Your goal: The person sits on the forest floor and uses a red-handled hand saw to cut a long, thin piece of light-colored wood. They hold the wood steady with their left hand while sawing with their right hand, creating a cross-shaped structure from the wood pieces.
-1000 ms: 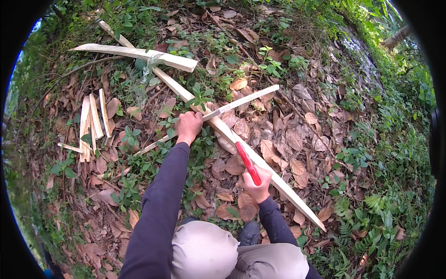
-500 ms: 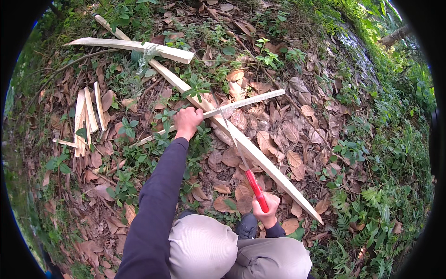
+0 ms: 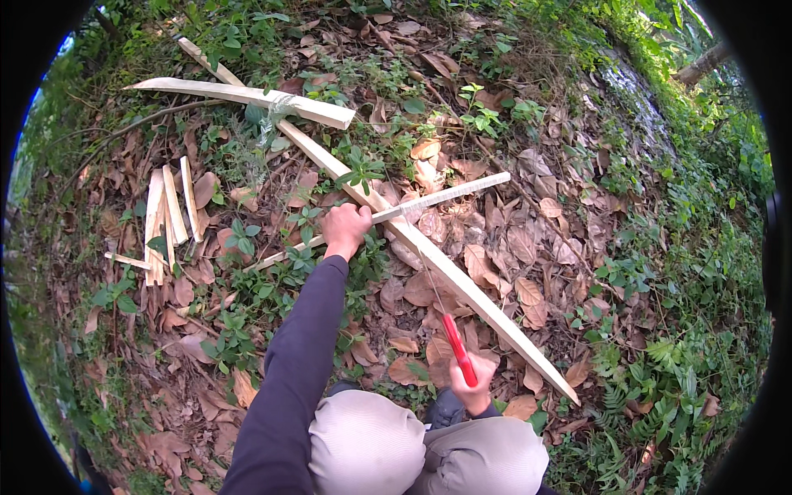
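My left hand (image 3: pixel 346 230) is closed around a thin wooden strip (image 3: pixel 458 193) and presses it down near the long squared timber (image 3: pixel 478 304). The strip lies across that timber, one end reaching left into low plants and the other sticking out to the right. In my right hand (image 3: pixel 475 383), near my knees, is the red handle of a handsaw (image 3: pixel 459 350). The saw's narrow blade runs up to the strip, just right of my left hand, where the strip crosses the timber. How deep the teeth sit in the wood cannot be made out.
Another timber (image 3: pixel 305 108) crosses the long one at the upper left, with a pale wrapping (image 3: pixel 278 114) near the crossing. Several short wood pieces (image 3: pixel 155 223) lie on the left. Dry leaves (image 3: pixel 481 266) and green plants cover the ground; a branch (image 3: pixel 704 64) is at the upper right.
The scene has shifted slightly down and right in the picture. Both hands keep their holds, and the saw remains against the strip with little visible change in its angle.
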Demonstrator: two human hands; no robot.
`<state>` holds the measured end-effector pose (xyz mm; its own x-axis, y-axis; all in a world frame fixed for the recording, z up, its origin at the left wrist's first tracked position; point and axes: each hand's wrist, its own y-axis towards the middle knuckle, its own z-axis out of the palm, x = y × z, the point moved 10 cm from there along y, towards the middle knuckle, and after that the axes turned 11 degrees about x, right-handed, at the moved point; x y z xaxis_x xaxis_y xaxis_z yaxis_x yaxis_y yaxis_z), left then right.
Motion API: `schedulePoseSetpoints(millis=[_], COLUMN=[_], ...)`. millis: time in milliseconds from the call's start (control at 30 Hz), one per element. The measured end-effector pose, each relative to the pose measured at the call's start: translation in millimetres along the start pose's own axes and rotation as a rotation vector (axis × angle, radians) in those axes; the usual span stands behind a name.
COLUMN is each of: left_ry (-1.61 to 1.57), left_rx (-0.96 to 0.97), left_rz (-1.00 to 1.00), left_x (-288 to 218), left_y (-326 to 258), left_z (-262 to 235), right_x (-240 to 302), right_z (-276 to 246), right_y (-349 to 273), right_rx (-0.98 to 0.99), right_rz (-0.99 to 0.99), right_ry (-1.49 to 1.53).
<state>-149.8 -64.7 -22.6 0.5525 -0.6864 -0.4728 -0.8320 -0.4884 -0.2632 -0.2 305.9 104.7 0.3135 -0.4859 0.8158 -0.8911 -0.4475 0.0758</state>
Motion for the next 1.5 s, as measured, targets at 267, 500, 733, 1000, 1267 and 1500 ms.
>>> schedulePoseSetpoints(millis=[267, 500, 733, 1000, 1267, 1500], left_ry=[0.008, 0.021, 0.021, 0.032, 0.044, 0.011], left_rx=[0.004, -0.005, 0.019, 0.022, 0.016, 0.031], left_rz=[0.012, -0.008, 0.018, 0.026, 0.001, 0.011], left_x=[-4.3, -11.8, -2.9, -5.4, -10.3, 2.4], left_y=[2.0, 1.3, 0.2, 3.0, 2.2, -0.1], left_z=[-0.5, -0.3, 0.0, 4.1, 2.1, 4.8], right_x=[-7.1, -9.0, -5.9, -5.1, -5.0, -5.8], right_z=[21.0, -10.1, 13.6, 16.2, -7.2, 30.5], right_y=[58.6, -55.8, 11.6, 46.2, -47.3, 37.4], right_rx=[-0.024, -0.139, 0.021, -0.018, -0.092, -0.028], right_rz=[0.024, 0.032, 0.043, 0.036, 0.089, 0.008], right_ry=[0.051, 0.008, 0.041, 0.009, 0.008, 0.05])
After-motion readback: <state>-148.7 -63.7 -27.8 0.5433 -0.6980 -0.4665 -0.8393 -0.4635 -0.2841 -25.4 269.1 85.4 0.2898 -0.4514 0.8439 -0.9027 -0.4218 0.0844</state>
